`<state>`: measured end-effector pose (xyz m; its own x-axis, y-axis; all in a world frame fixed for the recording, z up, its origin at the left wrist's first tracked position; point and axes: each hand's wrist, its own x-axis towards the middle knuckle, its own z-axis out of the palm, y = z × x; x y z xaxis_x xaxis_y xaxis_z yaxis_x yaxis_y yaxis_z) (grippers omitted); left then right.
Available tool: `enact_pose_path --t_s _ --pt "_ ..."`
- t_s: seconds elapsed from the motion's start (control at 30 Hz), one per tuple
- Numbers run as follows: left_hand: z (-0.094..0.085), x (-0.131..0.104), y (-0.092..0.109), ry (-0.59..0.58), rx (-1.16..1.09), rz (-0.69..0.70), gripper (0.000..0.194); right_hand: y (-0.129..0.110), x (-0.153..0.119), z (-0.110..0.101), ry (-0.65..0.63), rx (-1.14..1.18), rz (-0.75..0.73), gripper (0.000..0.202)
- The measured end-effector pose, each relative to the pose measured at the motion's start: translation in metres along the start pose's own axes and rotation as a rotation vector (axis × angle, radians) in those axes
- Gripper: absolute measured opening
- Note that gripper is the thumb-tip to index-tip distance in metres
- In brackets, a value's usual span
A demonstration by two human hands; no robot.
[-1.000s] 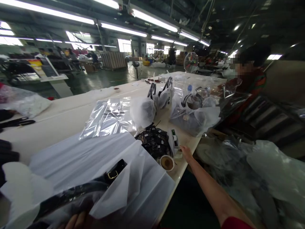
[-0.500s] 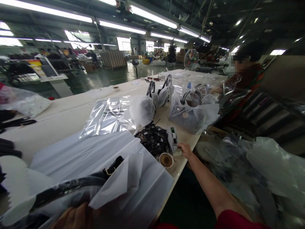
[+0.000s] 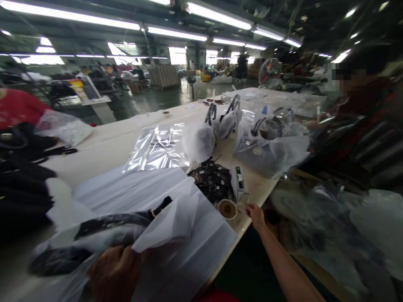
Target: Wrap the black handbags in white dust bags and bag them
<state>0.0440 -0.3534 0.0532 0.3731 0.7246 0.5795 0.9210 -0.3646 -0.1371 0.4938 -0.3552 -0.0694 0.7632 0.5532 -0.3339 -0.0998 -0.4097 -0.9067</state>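
My left hand [image 3: 115,272] is closed at the bottom of the view, its curled fingers gripping white wrapping paper [image 3: 163,233] at a folded edge. Beside it lies a dark bag handle [image 3: 113,221] with a gold-coloured buckle, partly under thin translucent wrapping. My right hand [image 3: 255,214] is at the table's right edge, fingertips pinched together; whatever they hold is too small to make out. Just beyond those fingers stands a white tape dispenser [image 3: 242,191] with a green part. A round tub [image 3: 227,209] with brown contents sits left of the fingertips, by a heap of black tags [image 3: 214,182].
Clear plastic sheets [image 3: 157,147] lie farther up the white table [image 3: 116,140]. Wrapped handbags [image 3: 270,147] stand beyond the tags. Dark bags [image 3: 22,193] are piled at left, near a person in red [image 3: 22,107]. Another person is at right, above loose plastic bags [image 3: 317,226].
My right hand has drawn back from the tape dispenser towards me. My left hand still grips the paper and shows more fully. The view has turned left, bringing the person in red into sight.
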Motion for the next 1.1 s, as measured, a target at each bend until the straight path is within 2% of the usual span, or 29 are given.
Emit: enact_pose_path --t_s 0.07,0.13,0.2,0.23,0.3,0.37,0.4,0.47,0.5,0.6,0.73,0.8,0.87,0.97,1.1 --pt "0.000 -0.008 0.004 0.061 0.106 0.077 0.016 -0.003 -0.002 -0.009 0.001 -0.144 0.042 0.013" --pt "0.002 -0.019 0.005 0.074 0.106 0.093 0.012 -0.005 -0.010 -0.016 -0.030 -0.255 0.036 0.014" --pt "0.007 -0.031 0.003 0.074 0.083 0.122 0.016 -0.006 -0.032 -0.015 -0.156 -0.339 -0.021 0.011" --pt "0.009 -0.037 0.002 0.073 0.071 0.139 0.020 -0.007 -0.050 -0.013 -0.297 -0.380 -0.089 0.014" --pt "0.014 -0.048 0.000 0.073 0.056 0.159 0.027 -0.012 -0.101 0.000 -0.659 -0.429 -0.247 0.024" --pt "0.018 -0.054 -0.001 0.063 0.054 0.167 0.033 -0.024 -0.160 0.022 -1.005 -0.415 -0.368 0.031" --pt "0.019 -0.056 -0.002 0.062 0.052 0.176 0.035 -0.032 -0.188 0.036 -1.137 -0.404 -0.401 0.031" --pt "0.020 -0.059 -0.004 0.059 0.041 0.196 0.036 -0.050 -0.236 0.069 -1.305 -0.301 -0.468 0.030" --pt "0.020 -0.059 -0.005 0.057 0.031 0.205 0.036 -0.059 -0.254 0.086 -1.331 -0.234 -0.474 0.029" --pt "0.019 -0.060 -0.007 0.051 -0.017 0.204 0.034 -0.076 -0.284 0.133 -1.273 -0.055 -0.422 0.030" --pt "0.015 -0.059 -0.009 0.058 -0.098 0.198 0.036 -0.068 -0.293 0.175 -1.025 -0.059 -0.281 0.041" --pt "0.014 -0.058 -0.010 0.054 -0.130 0.202 0.037 -0.059 -0.292 0.184 -0.894 -0.148 -0.259 0.045" --pt "0.013 -0.056 -0.012 0.055 -0.151 0.205 0.037 -0.054 -0.291 0.189 -0.819 -0.238 -0.250 0.046" --pt "0.012 -0.053 -0.012 0.064 -0.156 0.212 0.037 -0.054 -0.291 0.194 -0.790 -0.302 -0.216 0.047" --pt "0.014 -0.051 -0.009 0.076 -0.143 0.211 0.040 -0.059 -0.294 0.202 -0.721 -0.255 -0.169 0.048"
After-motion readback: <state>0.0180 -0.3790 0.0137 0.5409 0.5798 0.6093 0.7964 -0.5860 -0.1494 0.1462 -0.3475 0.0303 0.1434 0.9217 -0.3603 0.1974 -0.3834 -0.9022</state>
